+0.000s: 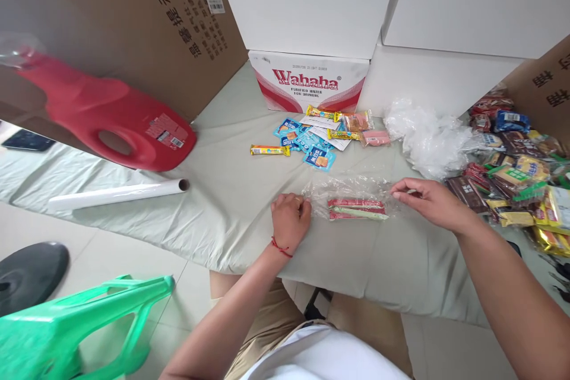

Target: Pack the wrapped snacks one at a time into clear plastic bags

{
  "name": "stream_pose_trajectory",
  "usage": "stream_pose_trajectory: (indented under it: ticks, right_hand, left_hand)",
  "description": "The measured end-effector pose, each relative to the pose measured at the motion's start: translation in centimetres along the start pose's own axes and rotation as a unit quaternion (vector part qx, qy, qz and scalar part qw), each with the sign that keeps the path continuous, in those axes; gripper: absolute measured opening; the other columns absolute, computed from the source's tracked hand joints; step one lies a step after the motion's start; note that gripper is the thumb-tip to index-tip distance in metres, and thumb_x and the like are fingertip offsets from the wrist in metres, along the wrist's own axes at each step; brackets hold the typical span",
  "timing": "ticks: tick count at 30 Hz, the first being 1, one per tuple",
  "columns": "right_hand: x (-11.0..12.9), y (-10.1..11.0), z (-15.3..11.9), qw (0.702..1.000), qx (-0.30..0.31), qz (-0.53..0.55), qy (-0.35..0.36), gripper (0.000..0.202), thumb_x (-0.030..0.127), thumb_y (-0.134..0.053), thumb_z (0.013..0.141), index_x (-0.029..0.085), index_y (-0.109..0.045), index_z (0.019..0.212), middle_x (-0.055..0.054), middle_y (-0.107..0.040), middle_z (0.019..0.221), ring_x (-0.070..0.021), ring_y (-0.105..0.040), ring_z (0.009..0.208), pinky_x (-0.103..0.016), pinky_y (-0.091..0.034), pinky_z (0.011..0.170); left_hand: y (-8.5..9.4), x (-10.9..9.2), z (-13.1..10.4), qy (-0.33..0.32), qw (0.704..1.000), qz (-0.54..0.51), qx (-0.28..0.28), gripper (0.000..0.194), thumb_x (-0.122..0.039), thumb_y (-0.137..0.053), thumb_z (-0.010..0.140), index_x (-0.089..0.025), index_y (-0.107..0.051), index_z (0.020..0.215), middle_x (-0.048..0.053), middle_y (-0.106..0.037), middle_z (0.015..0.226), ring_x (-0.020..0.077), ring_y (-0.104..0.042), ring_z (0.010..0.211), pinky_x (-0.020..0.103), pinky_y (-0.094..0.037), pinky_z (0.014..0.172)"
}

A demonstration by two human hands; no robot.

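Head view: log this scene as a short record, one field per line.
left hand: curled at the clear plastic bag's left end, grip hidden
right hand: pinching the bag's right end
in bag: red and pale green stick packets
beyond bag: blue sachets, Wahaha box
far right: wrapped snacks
far left: red bottle, white tube

Bare forearms point(241, 301) stretched forward and apart, left hand point(290, 218) curled with knuckles up, right hand point(425, 200) pinched.

Cloth-covd tbl point(236, 208): held Wahaha box point(308, 84).
Snack pkts point(307, 141): lay frt of box.
Clr bag point(351, 190): lay farther frt.
Wht tube point(120, 195): lay L of box.
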State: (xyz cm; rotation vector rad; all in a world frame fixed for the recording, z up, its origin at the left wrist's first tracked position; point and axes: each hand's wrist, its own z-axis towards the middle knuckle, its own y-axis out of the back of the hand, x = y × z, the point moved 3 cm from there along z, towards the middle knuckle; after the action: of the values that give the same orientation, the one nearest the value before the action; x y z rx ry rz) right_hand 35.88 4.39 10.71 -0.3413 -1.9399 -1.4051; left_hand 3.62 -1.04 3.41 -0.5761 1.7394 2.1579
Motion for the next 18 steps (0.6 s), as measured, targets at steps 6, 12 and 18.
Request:
stream_pose_trajectory:
  ticks: [6, 12, 18]
  right_hand:
    - [-2.6, -2.5, 4.1, 0.991, 0.018, -0.120, -0.060, 0.024, 0.037, -0.051, 0.094, 0.021, -0.068, 0.088, -0.004, -0.070, 0.084, -0.0212, -0.059, 0.080, -0.032, -0.043, 0.073]
    - [-1.1, -3.9, 3.7, 0.949, -0.093, -0.301, 0.024, 0.020, 0.021, -0.053, 0.090, 0.021, -0.073, 0.091, -0.014, -0.068, 0.099, -0.0337, -0.053, 0.105, -0.043, -0.046, 0.081]
    - [5.3, -3.4, -0.3, 0.933, -0.251, -0.219, 0.136, 0.040, 0.011, -0.045, 0.092, 0.025, -0.074, 0.116, -0.014, -0.067, 0.119, -0.0367, -0.051, 0.121, -0.057, -0.046, 0.102]
  left_hand:
    - [-0.1, 0.6, -1.1, 0.034, 0.999, 0.014, -0.020, 0.029, -0.029, -0.053, 0.093, -0.021, -0.060, 0.066, 0.008, -0.069, 0.083, 0.0289, -0.059, 0.093, 0.044, -0.043, 0.078]
    - [0.0, 0.6, -1.5, 0.046, 0.998, 0.030, -0.015, 0.027, -0.028, -0.055, 0.092, -0.021, -0.063, 0.067, 0.010, -0.069, 0.089, 0.0314, -0.057, 0.097, 0.048, -0.044, 0.082]
    - [-0.1, 0.2, -1.7, 0.049, 0.998, 0.040, -0.016, 0.026, -0.028, -0.053, 0.093, -0.021, -0.068, 0.073, 0.012, -0.068, 0.092, 0.0325, -0.056, 0.100, 0.051, -0.044, 0.086]
